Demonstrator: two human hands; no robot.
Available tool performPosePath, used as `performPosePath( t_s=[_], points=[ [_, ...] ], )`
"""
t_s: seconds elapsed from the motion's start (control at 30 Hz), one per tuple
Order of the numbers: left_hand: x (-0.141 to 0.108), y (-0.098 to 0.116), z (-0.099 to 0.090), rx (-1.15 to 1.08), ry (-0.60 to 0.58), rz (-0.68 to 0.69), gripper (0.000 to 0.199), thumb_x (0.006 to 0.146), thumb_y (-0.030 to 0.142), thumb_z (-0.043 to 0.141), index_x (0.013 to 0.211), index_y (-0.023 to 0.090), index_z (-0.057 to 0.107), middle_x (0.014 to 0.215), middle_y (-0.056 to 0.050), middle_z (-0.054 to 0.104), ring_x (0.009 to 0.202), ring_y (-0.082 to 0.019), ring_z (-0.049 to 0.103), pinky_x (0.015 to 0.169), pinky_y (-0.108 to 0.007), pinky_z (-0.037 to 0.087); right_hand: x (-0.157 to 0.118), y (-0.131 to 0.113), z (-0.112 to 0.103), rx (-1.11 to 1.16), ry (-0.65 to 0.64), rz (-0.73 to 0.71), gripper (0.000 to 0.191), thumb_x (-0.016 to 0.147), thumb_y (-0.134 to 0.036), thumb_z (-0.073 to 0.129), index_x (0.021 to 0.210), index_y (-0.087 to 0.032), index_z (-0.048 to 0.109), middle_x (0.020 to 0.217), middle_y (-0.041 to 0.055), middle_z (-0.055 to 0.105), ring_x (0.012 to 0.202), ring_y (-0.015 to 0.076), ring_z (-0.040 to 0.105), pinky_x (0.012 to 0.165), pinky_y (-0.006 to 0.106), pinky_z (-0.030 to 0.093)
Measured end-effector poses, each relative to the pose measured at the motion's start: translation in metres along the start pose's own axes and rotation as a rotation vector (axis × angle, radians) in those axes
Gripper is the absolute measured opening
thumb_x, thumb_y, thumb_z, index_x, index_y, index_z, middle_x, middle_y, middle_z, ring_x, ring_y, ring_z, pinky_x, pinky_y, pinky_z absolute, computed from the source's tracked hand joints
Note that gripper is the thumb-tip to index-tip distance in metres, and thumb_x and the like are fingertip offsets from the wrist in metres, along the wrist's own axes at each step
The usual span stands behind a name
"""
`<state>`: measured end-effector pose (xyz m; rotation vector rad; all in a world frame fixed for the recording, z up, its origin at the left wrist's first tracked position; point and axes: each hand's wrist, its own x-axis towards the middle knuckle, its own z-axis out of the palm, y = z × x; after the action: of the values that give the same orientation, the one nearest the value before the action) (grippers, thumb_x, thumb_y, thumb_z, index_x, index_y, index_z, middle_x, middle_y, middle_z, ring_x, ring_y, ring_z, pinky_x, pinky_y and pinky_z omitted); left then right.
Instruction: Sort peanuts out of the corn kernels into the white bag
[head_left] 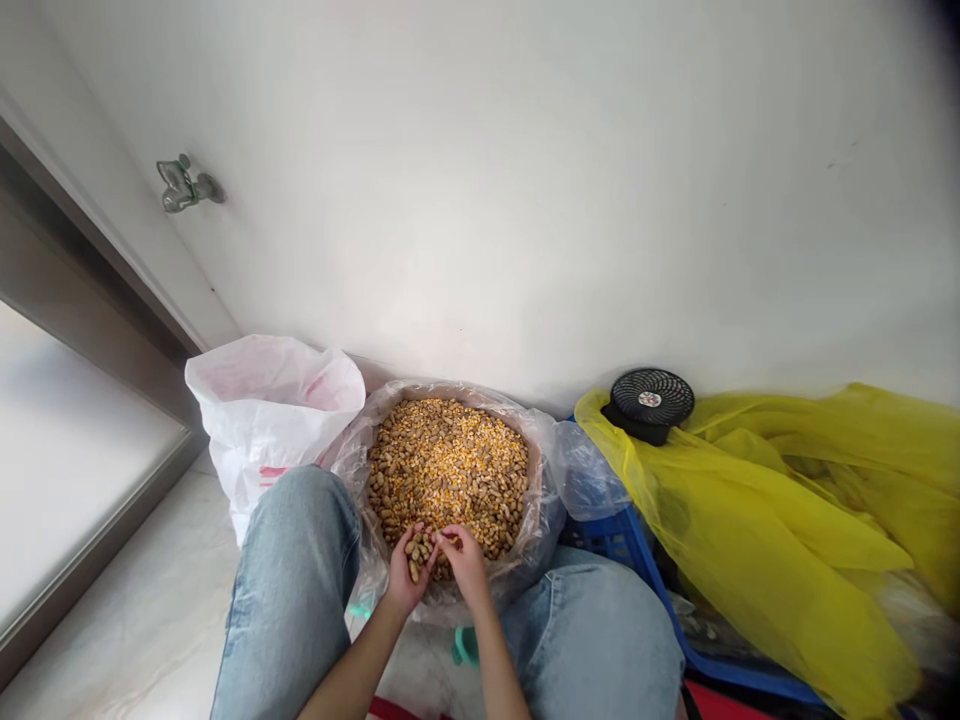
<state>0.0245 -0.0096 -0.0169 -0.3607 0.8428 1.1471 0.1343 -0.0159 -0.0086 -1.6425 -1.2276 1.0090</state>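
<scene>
A white wall (525, 200) fills the upper view, with a dark metal door frame (97, 300) running down at 9 o'clock and a pale marble floor (142, 590) below it; a yellow plastic sheet (757, 520) sprawls at 3 o'clock from the grain, over a blue plastic crate (630, 545); a white plastic sack (270, 420) slumps at 10 o'clock, its contents hidden; the person's jeans-clad legs (289, 590) flank the grain at 6 o'clock; a clear plastic bag (349, 470) lines the container holding a broad heap of yellow corn kernels and brown nuts (450, 470); the heap sits at the middle of the view, filling the bag almost to its rim, with nuts scattered evenly through the corn; no separate pile of either shows, and whether the sack holds any cannot be told; a small black fan (651, 396) rests on the yellow sheet at 2 o'clock; a green-tinged wall tap (180, 185) juts out at 11 o'clock; the left hand (405, 575) is cupped narrowly at the heap's 6 o'clock edge, holding a small clutch of brown nuts (418, 552); the right hand (466, 565) is just beside it, fingers curled narrowly inward over the heap; whether it holds anything cannot be told.
</scene>
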Motion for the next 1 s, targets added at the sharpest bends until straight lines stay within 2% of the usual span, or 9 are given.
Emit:
performPosePath(
  t_s=[0.13, 0.27, 0.43, 0.53, 0.67, 0.8, 0.87, 0.93, 1.0],
  points=[
    [0.002, 0.001, -0.002, 0.041, -0.022, -0.036, 0.012, 0.077, 0.018, 0.046, 0.079, 0.017, 0.058, 0.07, -0.001, 0.064, 0.063, -0.011, 0.061, 0.056, -0.022, 0.05, -0.015, -0.012, 0.006, 0.09, -0.061, 0.035, 0.026, 0.066, -0.042, 0.057, 0.074, -0.018, 0.062, 0.076, 0.0056, 0.064, 0.072, 0.0187, 0.058, 0.068, 0.029, 0.044],
    [0.004, 0.002, -0.006, 0.048, -0.061, -0.038, 0.011, 0.075, 0.02, 0.049, 0.078, 0.017, 0.058, 0.072, -0.003, 0.064, 0.068, -0.012, 0.061, 0.063, -0.022, 0.05, -0.022, -0.015, 0.012, 0.134, -0.102, 0.08, 0.026, 0.064, -0.042, 0.058, 0.071, -0.018, 0.062, 0.071, 0.0055, 0.064, 0.067, 0.0187, 0.059, 0.065, 0.029, 0.045],
    [0.005, 0.003, -0.008, 0.045, -0.119, -0.066, 0.012, 0.076, 0.021, 0.047, 0.079, 0.017, 0.057, 0.072, -0.004, 0.064, 0.069, -0.014, 0.062, 0.061, -0.024, 0.05, -0.024, -0.01, 0.012, 0.121, -0.16, 0.125, 0.026, 0.067, -0.041, 0.054, 0.073, -0.018, 0.062, 0.075, 0.0065, 0.066, 0.072, 0.0201, 0.06, 0.068, 0.03, 0.045],
    [0.004, 0.003, -0.007, 0.026, -0.122, -0.065, 0.012, 0.076, 0.02, 0.046, 0.08, 0.018, 0.057, 0.071, -0.003, 0.063, 0.073, -0.015, 0.062, 0.062, -0.026, 0.051, -0.023, -0.002, 0.006, 0.098, -0.111, 0.177, 0.032, 0.073, -0.042, 0.043, 0.078, -0.017, 0.062, 0.072, 0.0069, 0.065, 0.068, 0.0199, 0.06, 0.062, 0.028, 0.045],
    [0.001, 0.004, -0.004, 0.005, -0.11, -0.062, 0.013, 0.078, 0.02, 0.044, 0.078, 0.017, 0.056, 0.07, -0.003, 0.063, 0.073, -0.015, 0.063, 0.064, -0.027, 0.052, -0.019, 0.008, -0.003, -0.213, 0.057, 0.169, 0.028, 0.075, -0.029, 0.036, 0.082, -0.018, 0.061, 0.078, 0.0071, 0.066, 0.074, 0.02, 0.06, 0.068, 0.029, 0.043],
    [0.0, 0.005, -0.003, -0.016, -0.098, -0.072, 0.017, 0.08, 0.019, 0.041, 0.076, 0.016, 0.057, 0.07, -0.004, 0.064, 0.072, -0.015, 0.063, 0.064, -0.028, 0.052, -0.018, 0.013, 0.003, -0.645, -0.091, 0.177, 0.032, 0.07, -0.015, 0.043, 0.097, -0.022, 0.058, 0.095, 0.0063, 0.064, 0.086, 0.0198, 0.059, 0.069, 0.027, 0.041],
    [0.0, 0.005, -0.003, -0.031, -0.099, -0.076, 0.017, 0.08, 0.019, 0.041, 0.076, 0.016, 0.057, 0.07, -0.004, 0.063, 0.073, -0.015, 0.063, 0.066, -0.029, 0.053, -0.02, 0.014, 0.009, -0.793, -0.155, 0.17, 0.033, 0.068, -0.013, 0.046, 0.097, -0.024, 0.058, 0.097, 0.006, 0.063, 0.087, 0.0191, 0.058, 0.067, 0.026, 0.04],
    [0.001, 0.004, -0.003, -0.041, -0.103, -0.079, 0.018, 0.08, 0.019, 0.04, 0.076, 0.016, 0.057, 0.07, -0.003, 0.063, 0.073, -0.014, 0.063, 0.068, -0.03, 0.053, -0.021, 0.014, 0.012, -0.849, -0.165, 0.171, 0.029, 0.07, -0.014, 0.046, 0.093, -0.024, 0.06, 0.094, 0.0059, 0.063, 0.086, 0.0183, 0.058, 0.066, 0.025, 0.039],
    [0.0, 0.004, -0.003, -0.039, -0.11, -0.076, 0.019, 0.081, 0.019, 0.039, 0.076, 0.017, 0.057, 0.069, -0.003, 0.063, 0.072, -0.014, 0.062, 0.068, -0.031, 0.053, -0.021, 0.013, 0.011, -0.793, -0.14, 0.177, 0.024, 0.073, -0.02, 0.045, 0.091, -0.023, 0.061, 0.093, 0.0061, 0.063, 0.085, 0.0181, 0.058, 0.066, 0.025, 0.04]
  ],
)
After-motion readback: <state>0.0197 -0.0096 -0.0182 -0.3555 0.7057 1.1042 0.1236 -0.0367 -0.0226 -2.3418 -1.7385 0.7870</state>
